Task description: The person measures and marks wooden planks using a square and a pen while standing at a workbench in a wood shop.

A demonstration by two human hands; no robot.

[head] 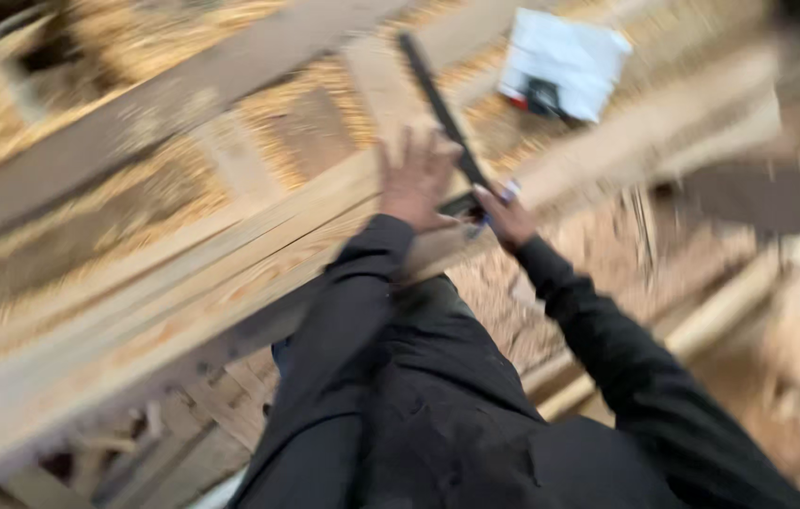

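We see a dark square ruler [444, 113] lying across the top of a long wooden plank [230, 273], its long blade running away from us and its short part at the near edge of the plank. Our left hand [416, 179] is open, with the fingers spread, and presses flat on the ruler and the wood. Our right hand [506, 215] is closed around a small marking tool [504, 195], perhaps a pencil, just beside the ruler's corner; the picture is blurred, so we cannot tell it exactly. To do this well, we judge that the ruler must stay tight against the plank's edge while the tool follows the blade. On the far side lie more planks [136, 141], sawdust and a white packet [565, 61]; on the right the plank's edge drops to a floor [607, 273] with shavings, where the elbow has open room.
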